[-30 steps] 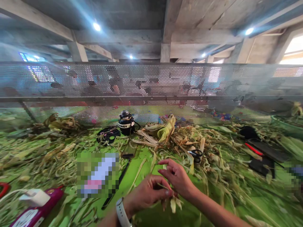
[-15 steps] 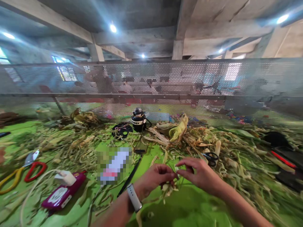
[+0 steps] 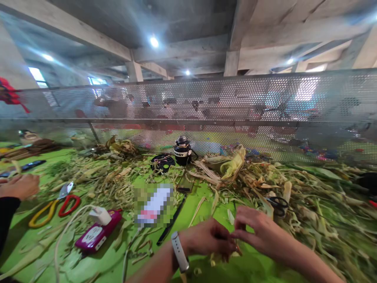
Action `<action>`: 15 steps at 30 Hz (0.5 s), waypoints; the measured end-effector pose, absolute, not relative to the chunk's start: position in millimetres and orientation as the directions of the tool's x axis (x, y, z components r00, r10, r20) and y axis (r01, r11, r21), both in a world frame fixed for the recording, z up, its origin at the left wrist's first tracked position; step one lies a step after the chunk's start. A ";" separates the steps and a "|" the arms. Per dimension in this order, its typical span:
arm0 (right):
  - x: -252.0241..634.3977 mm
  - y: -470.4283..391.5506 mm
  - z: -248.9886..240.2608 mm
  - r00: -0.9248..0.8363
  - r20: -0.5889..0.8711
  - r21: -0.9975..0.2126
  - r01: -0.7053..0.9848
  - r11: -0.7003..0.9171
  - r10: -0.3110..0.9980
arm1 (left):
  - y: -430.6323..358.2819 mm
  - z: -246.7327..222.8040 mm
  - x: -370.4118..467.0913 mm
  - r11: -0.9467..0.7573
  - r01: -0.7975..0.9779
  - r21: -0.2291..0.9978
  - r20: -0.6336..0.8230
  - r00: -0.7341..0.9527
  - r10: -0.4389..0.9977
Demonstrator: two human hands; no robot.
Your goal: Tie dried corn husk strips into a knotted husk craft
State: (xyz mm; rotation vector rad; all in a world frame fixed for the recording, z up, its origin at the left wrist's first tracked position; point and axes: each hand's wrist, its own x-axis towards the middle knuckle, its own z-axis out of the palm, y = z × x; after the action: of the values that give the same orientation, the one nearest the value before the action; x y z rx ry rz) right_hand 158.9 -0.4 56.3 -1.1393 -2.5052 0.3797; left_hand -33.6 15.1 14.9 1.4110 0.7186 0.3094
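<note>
My left hand (image 3: pixel 210 239), with a white-strapped watch at the wrist, is closed around a small piece of corn husk (image 3: pixel 213 259). Pale ends of it stick out below the fingers, and the rest is hidden. Against those fingers, the thumb and forefinger of my right hand (image 3: pixel 256 226) pinch at the same piece; their exact grip is partly hidden. Beyond the hands lies a narrow husk strip (image 3: pixel 196 211) on the green tabletop (image 3: pixel 206 202). Black-handled scissors (image 3: pixel 278 205) rest among husks just past my right hand.
Left of my arms lie a purple power strip (image 3: pixel 94 237) with a white plug, a pixelated flat object (image 3: pixel 156 204) and red-and-yellow-handled scissors (image 3: pixel 69 204). Husk heaps (image 3: pixel 224 167) and a black jar (image 3: pixel 183 151) stand before a perforated screen (image 3: pixel 165 114). Another person's hand (image 3: pixel 20 186) is at far left.
The view has swung left, so the table things appear farther right. A co-worker's hand and sleeve now show more fully at the left. My hands remain together, with the left fingers turned further down.
</note>
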 end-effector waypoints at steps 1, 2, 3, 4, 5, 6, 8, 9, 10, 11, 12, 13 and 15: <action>157.6 -0.1 53.2 -0.614 0.213 -0.386 0.661 0.643 0.760 | 15.2 13.6 -33.5 0.139 0.227 0.964 -0.265 0.777 0.571; 156.6 0.5 50.6 -0.618 0.209 -0.390 0.658 0.644 0.758 | 15.5 12.8 -33.6 0.116 0.233 0.965 -0.258 0.798 0.545; 156.0 1.2 48.6 -0.620 0.202 -0.397 0.656 0.642 0.758 | 15.9 12.7 -33.8 0.100 0.234 0.967 -0.251 0.818 0.518; 155.6 1.9 47.4 -0.621 0.193 -0.405 0.655 0.638 0.760 | 16.4 13.1 -33.9 0.097 0.228 0.969 -0.246 0.836 0.491; 155.4 2.5 46.9 -0.622 0.184 -0.414 0.653 0.634 0.761 | 16.8 14.0 -34.2 0.110 0.219 0.970 -0.245 0.852 0.463; 155.3 2.9 47.1 -0.622 0.178 -0.420 0.653 0.630 0.763 | 17.0 15.0 -34.4 0.134 0.205 0.969 -0.244 0.862 0.445; 154.6 3.1 48.2 -0.617 0.179 -0.425 0.654 0.626 0.767 | 16.8 17.0 -34.7 0.196 0.182 0.964 -0.252 0.862 0.439; 154.1 3.1 48.5 -0.615 0.187 -0.424 0.653 0.627 0.766 | 16.4 17.6 -34.8 0.211 0.175 0.962 -0.256 0.848 0.463; 153.5 3.2 48.5 -0.614 0.200 -0.426 0.648 0.632 0.764 | 15.9 18.0 -34.9 0.224 0.191 0.956 -0.277 0.840 0.467; 153.0 3.7 47.9 -0.617 0.213 -0.429 0.637 0.640 0.757 | 15.4 18.2 -34.9 0.225 0.205 0.953 -0.291 0.829 0.477; 152.6 4.6 46.8 -0.620 0.227 -0.437 0.624 0.648 0.751 | 15.0 18.3 -34.9 0.215 0.205 0.955 -0.289 0.809 0.513; 152.7 6.2 45.5 -0.614 0.237 -0.442 0.622 0.646 0.753 | 14.9 18.5 -34.9 0.218 0.211 0.953 -0.295 0.807 0.511; 154.4 10.7 43.2 -0.566 0.250 -0.460 0.644 0.611 0.785 | 15.1 19.2 -35.2 0.238 0.211 0.948 -0.307 0.802 0.513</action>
State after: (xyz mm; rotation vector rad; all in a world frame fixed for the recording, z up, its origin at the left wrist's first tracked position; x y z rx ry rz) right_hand 154.4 10.7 43.2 -1.1358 -2.4075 0.4454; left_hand -35.2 15.1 19.2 1.3409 0.6555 0.2283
